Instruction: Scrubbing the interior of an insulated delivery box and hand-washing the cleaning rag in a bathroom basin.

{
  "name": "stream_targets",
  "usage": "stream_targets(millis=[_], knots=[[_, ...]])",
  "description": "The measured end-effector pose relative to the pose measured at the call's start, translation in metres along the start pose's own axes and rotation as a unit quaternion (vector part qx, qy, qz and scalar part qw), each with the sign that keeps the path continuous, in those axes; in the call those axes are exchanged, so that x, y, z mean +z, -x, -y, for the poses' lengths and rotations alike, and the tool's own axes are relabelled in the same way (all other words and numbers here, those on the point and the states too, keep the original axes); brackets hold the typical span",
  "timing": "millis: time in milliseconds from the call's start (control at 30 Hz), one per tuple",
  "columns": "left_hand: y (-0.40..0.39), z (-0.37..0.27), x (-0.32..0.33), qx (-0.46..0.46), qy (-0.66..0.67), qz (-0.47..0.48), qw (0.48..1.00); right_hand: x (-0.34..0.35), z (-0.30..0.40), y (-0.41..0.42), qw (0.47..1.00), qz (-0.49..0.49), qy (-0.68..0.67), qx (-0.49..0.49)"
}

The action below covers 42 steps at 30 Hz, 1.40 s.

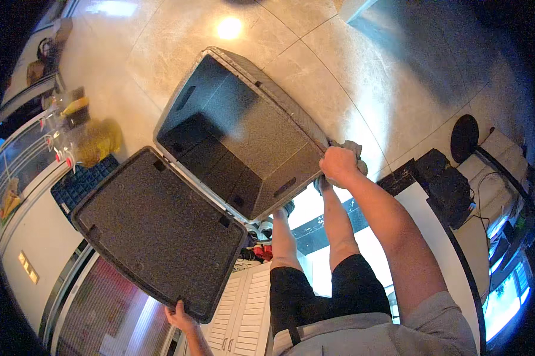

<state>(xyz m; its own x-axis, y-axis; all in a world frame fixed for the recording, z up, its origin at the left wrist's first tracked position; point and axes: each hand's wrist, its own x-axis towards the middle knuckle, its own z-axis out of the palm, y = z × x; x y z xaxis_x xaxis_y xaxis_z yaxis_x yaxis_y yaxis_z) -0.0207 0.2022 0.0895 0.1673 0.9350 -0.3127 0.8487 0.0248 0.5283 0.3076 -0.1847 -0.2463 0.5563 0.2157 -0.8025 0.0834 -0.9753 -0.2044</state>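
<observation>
A large grey storage box (249,129) stands before me on the tiled floor, its mouth turned towards me and its inside bare. The dark grey lid (160,231) hangs swung back on the box's left long edge. My left hand (181,317) grips the lid's near edge, the thumb on its inner face. My right hand (340,165) is closed at the box's right corner, by the rim. Greyish cloth or a similar soft thing shows behind that hand, too blurred to name.
Shoes (261,251) lie beside my legs, near a white louvred cabinet (238,307). A blue crate (83,187) and yellow items (100,140) stand at the left. Black bags (443,189) and a round dark object (464,139) are at the right.
</observation>
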Motion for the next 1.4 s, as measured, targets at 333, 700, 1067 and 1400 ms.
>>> stream_targets(millis=[333,700,1067,1400], knots=[[-0.085,-0.08,-0.001,0.165,-0.085,0.013,0.983,0.016,0.016,0.022,0.997,0.049,-0.032,0.042],[-0.228,-0.249,0.095,0.364,-0.113,0.222,0.897,0.087,0.07,0.036,0.908,0.143,-0.327,0.22],[-0.267,-0.343,0.138,0.484,-0.196,0.214,0.826,0.069,0.12,0.051,0.842,0.217,-0.49,0.054],[-0.201,-0.307,0.157,0.494,-0.164,0.167,0.837,0.062,-0.071,0.079,0.742,0.01,-0.654,0.148]])
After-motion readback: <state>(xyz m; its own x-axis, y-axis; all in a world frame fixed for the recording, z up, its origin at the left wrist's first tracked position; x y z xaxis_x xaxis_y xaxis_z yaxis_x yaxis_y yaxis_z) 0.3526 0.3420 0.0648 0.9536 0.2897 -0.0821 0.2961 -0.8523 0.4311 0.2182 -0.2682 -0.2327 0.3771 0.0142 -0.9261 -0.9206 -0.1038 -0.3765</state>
